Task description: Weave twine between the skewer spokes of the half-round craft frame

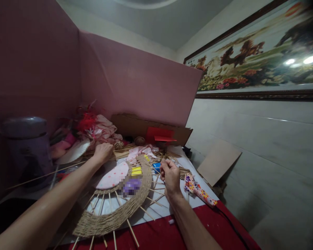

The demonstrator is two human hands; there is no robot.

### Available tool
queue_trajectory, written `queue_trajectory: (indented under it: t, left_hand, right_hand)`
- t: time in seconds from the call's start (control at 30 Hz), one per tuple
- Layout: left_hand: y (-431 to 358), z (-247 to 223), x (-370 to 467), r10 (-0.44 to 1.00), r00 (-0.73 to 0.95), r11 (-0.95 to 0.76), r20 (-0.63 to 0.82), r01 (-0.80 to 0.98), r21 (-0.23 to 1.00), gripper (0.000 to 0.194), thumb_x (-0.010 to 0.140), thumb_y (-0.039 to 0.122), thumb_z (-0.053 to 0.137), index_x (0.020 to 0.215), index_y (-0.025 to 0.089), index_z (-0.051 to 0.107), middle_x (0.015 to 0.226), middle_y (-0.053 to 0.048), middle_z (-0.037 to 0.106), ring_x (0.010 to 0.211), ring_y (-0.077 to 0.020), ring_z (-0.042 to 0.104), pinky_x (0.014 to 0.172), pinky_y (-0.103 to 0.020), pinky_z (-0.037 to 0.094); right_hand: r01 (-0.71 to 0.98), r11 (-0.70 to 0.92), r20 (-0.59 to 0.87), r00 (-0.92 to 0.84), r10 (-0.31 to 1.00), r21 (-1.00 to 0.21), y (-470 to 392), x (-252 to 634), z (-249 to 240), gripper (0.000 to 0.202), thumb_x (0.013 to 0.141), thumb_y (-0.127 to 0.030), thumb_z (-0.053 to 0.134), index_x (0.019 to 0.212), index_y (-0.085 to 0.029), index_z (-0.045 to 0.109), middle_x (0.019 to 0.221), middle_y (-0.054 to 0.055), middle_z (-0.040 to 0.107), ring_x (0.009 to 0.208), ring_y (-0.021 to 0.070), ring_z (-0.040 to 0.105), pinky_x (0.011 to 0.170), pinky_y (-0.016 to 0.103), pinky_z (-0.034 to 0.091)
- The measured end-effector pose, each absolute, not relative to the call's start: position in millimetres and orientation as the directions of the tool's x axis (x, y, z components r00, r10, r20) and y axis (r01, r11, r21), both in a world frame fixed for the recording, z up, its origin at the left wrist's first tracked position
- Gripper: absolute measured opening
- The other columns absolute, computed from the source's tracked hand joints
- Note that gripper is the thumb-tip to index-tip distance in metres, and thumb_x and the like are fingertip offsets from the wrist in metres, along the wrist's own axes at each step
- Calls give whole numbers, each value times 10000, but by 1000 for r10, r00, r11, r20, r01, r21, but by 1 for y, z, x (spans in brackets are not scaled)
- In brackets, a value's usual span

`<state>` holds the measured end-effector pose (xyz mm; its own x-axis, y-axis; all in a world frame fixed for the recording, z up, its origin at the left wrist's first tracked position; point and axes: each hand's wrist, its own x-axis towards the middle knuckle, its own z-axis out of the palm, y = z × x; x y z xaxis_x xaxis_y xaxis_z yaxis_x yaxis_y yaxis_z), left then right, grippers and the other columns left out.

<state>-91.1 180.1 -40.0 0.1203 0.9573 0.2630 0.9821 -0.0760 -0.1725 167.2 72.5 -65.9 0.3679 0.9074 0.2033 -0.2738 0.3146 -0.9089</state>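
Note:
My left hand [103, 152] is closed at the back left, close to a bundle of thin sticks [125, 152]; what it grips, if anything, is hidden. A long thin stick [67, 166] lines up with this hand, but I cannot tell whether it is held. On the right, the fingers of my right hand [170, 173] are pinched together beside a blue block [156, 168], their contents too small to make out. Between my arms lies a curved woven twine piece [114, 217] with sticks radiating from it. A pink spotted fabric panel [114, 176] fills part of its middle.
A flower-patterned glue gun [199, 191] with a black cord lies to the right on the table. A lidded purple container [28, 152] stands at left. Crumpled pink fabric [105, 128], a red box [160, 133] and cardboard [130, 125] line the back. A board [219, 161] leans at right.

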Motion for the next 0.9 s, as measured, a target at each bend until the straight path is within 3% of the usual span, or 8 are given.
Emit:
queue_trajectory:
  t: [0.2,0.37,0.5,0.6,0.73,0.9]
  left_hand:
    - [180,-39,-92,958,35,-2,284,993,-117,225,864,310,516,933,120,616,968,-71,645,895,-190,607,771,-390,491]
    - [167,-30,-89,929,65,-48,364,997,-54,304,870,141,350,886,91,650,998,-184,654,977,-290,586,730,-381,455]
    - [150,-18,-75,895,26,-44,445,999,31,345,864,203,309,994,86,606,997,-219,652,933,-321,602,689,-379,434]
    - [133,-10,-57,878,9,-66,478,992,103,366,886,273,263,979,127,585,951,-177,672,847,-294,632,636,-344,413]
    - [99,-7,-30,860,62,-162,507,974,155,359,912,318,242,850,184,570,843,-91,688,781,-223,639,608,-287,369]
    - [55,-13,-5,816,137,-316,562,919,234,332,912,361,294,736,205,528,678,-44,635,647,-193,597,561,-285,325]
  right_hand:
    - [-277,312,196,375,906,-909,73,167,-66,407,587,-510,717,640,-163,512,464,-77,463,362,35,310,322,151,209]
    - [-294,326,201,383,902,-899,75,168,-66,397,605,-511,703,634,-164,511,469,-77,459,362,37,317,325,157,214]
    - [-398,308,172,341,924,-864,74,171,-62,423,677,-580,608,687,-161,549,522,-33,527,400,71,425,359,185,306]
    - [-458,278,155,288,945,-844,73,173,-58,496,699,-645,544,704,-150,580,572,16,590,459,106,515,408,216,386]
    - [-488,270,139,287,948,-830,73,175,-57,522,686,-654,561,683,-133,598,578,26,608,469,103,533,428,213,411]
    - [-449,314,179,318,931,-836,80,175,-60,417,524,-459,786,620,-155,516,446,-78,487,360,43,384,356,166,302]
